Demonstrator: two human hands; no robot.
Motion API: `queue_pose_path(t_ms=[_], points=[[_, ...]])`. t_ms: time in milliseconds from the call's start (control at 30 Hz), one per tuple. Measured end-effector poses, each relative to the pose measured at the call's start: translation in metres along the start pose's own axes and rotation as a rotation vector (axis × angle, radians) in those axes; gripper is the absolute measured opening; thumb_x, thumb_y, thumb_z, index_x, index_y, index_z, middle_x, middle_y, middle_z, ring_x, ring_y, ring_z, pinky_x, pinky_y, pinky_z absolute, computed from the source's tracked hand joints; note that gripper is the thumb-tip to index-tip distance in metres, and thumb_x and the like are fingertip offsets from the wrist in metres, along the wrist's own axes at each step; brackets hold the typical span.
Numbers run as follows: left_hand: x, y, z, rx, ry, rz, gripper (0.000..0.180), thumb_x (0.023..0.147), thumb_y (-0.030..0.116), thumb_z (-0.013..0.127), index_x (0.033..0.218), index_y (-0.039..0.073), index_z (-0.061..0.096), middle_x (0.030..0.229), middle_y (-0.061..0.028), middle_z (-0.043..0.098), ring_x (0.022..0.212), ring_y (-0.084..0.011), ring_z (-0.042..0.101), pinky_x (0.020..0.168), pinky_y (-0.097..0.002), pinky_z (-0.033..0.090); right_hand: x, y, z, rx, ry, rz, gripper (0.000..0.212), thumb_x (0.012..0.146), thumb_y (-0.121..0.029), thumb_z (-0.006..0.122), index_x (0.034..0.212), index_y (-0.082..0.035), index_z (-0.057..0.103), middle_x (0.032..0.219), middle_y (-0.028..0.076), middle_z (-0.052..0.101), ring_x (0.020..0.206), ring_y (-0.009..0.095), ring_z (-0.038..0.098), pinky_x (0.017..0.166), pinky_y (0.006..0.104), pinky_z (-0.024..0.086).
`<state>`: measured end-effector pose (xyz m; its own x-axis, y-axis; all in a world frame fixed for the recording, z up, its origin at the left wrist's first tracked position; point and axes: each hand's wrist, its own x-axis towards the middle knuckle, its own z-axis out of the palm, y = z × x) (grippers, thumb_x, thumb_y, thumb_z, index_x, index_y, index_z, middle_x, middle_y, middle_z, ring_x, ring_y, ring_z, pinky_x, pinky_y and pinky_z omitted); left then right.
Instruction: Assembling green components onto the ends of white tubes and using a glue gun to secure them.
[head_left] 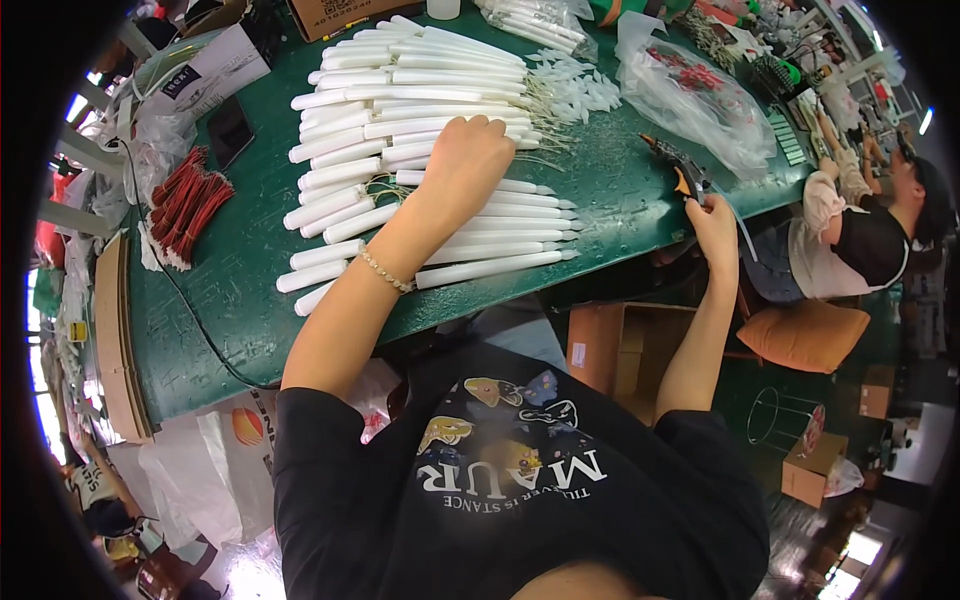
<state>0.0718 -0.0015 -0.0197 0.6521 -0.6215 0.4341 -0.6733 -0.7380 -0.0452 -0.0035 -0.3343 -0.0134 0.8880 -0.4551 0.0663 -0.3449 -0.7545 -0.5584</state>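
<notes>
Head view: left hand [468,162] curled over white sticks [345,95], which lie in rows on the green table [610,215]; cannot tell whether it grips one. Right hand [713,228] closed round glue gun [684,172], nozzle toward clear tips [580,90]. Red wires [190,205] left of sticks.

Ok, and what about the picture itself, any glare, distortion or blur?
Head view: fisheye bending bows the near edge of the green table, and black fills the corners; head view: glare whites out a patch at lower left; head view: the left hand, right hand and white sticks look fairly sharp.
</notes>
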Motion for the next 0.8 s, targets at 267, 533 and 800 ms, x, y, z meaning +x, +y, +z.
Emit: queue_pose_path(t_ms=[267,533,800], points=[[0.004,0.011,0.003,-0.227,0.144,0.050,0.005,0.072,0.008,0.056,0.071,0.005,0.060,0.076,-0.0076,0.057,0.077,-0.0245,0.057,0.067,-0.0356,0.047,-0.024,-0.039,0.025,0.837,-0.237,0.054,0.020,0.081,-0.009,0.056,0.098,0.001,0.054,0.081,0.007,0.059,0.067,0.012,0.056,0.055,0.0238,0.047],[0.007,0.018,0.001,-0.486,0.106,-0.066,0.009,0.078,0.015,0.059,0.079,0.008,0.064,0.076,-0.0078,0.057,0.071,-0.0276,0.059,0.062,-0.0387,0.048,-0.041,-0.097,0.055,1.072,-0.550,-0.005,0.026,0.080,-0.006,0.063,0.103,0.003,0.056,0.096,0.012,0.062,0.083,0.019,0.063,0.062,0.0258,0.051],[0.008,0.018,-0.003,-0.671,0.024,-0.200,0.014,0.079,0.018,0.062,0.084,0.006,0.066,0.080,-0.0069,0.060,0.067,-0.0252,0.060,0.062,-0.0337,0.047,-0.038,-0.111,0.069,1.033,-0.502,-0.017,0.019,0.079,-0.005,0.064,0.095,0.003,0.058,0.084,0.009,0.063,0.072,0.016,0.063,0.061,0.0237,0.050]])
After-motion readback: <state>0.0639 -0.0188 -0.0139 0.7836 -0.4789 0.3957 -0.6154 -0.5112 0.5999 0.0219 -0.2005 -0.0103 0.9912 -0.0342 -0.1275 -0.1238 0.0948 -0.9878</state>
